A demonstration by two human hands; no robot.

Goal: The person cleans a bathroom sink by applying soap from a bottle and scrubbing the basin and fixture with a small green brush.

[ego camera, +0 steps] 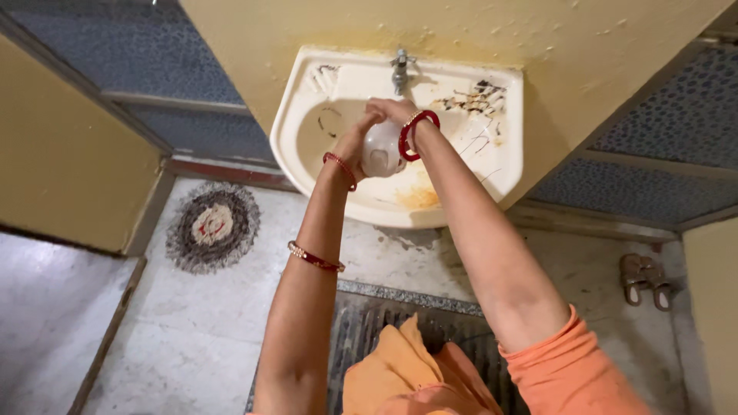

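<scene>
Looking down at both hands over the wash basin (pixel 307 115). My left hand (pixel 355 141) is cupped against the side of a round white vessel (pixel 381 150), fingers curled onto it, thin red bangle (pixel 340 167) at the wrist, another bangle (pixel 315 258) lower on the forearm. My right hand (pixel 392 109) sits on top of the vessel at its 12 o'clock, fingers bent over it; I can't tell how tightly it grips. Thick red bangle (pixel 417 134) on that wrist, touching the vessel's 3 o'clock side. The vessel sits inside the basin bowl, just below the metal tap (pixel 400 68) at 12 o'clock. Dark stains on the basin ledge at 2 o'clock, yellowish stain in the bowl at 5 o'clock. Round patterned mat (pixel 214 225) on the floor at 8 o'clock, pair of sandals (pixel 646 280) at 4 o'clock, well apart from the basin.
</scene>
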